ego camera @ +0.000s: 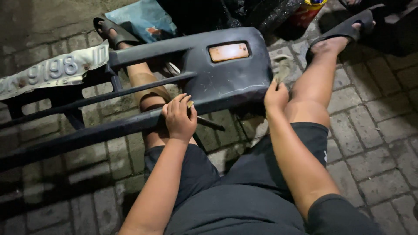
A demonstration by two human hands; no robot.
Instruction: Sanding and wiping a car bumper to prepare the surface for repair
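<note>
A dark grey car bumper with an orange lamp lies across my legs. My left hand grips its lower edge, with a small tan scrap under the fingers and a thin dark rod sticking out to the right. At the bumper's right end my right hand is closed around a worn, greyish piece of sanding paper, held against the corner. A white number plate hangs at the bumper's left part.
I sit on grey paving bricks in black shorts and dark sandals. A blue bag, dark cloth and a red and yellow can lie beyond the bumper.
</note>
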